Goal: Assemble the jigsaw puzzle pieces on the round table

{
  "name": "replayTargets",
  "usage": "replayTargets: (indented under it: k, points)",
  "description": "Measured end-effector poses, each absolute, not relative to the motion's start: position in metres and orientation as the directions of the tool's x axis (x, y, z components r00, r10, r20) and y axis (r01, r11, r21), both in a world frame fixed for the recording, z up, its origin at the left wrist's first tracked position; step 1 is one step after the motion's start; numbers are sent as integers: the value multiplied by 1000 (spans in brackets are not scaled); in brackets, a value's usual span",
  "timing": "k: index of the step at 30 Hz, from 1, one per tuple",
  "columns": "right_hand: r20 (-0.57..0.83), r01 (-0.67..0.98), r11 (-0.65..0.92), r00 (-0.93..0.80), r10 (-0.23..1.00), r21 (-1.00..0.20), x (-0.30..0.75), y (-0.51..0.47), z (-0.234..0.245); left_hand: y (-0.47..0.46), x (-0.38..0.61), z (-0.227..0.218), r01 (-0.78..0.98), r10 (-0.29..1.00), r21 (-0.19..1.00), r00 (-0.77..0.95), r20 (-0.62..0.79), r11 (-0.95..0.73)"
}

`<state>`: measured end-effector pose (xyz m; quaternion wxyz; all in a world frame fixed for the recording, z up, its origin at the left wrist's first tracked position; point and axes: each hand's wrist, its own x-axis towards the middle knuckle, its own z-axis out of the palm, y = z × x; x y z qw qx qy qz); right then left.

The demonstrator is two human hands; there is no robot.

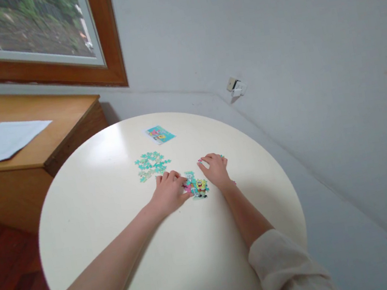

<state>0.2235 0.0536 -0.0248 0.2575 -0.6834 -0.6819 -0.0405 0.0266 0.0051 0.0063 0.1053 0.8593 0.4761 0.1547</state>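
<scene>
A partly joined jigsaw puzzle (pixel 200 186) with a yellow cartoon figure, a teal one and some pink lies on the table. My left hand (pixel 169 193) is at its left edge, thumb and forefinger bent around the pink part and touching it. Up and to the right of the puzzle, my right hand (pixel 215 168) pinches a small pink puzzle piece (pixel 200 160) between thumb and forefinger. Other pieces peek out from behind that hand, partly hidden by it. Beyond my left hand, several loose teal puzzle pieces (pixel 152 163) are spread in a cluster.
A small picture card (pixel 160 134) with the same cartoon figures lies farther back on the round white table (pixel 153 264). To the left stands a wooden desk (pixel 64 116) with a white paper sheet (pixel 2 141). The wall with a socket (pixel 235 87) borders the table's right side.
</scene>
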Motion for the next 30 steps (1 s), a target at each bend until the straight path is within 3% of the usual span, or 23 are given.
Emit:
replayTargets:
  k: [17,30]
  points:
    - [376,931,47,100,921,-362,224,50,-22,4,26,8,777,864,384,481,148,-498]
    - [383,930,66,84,920,-362,223,50,-23,17,19,2,723,904,544,324,277,-426]
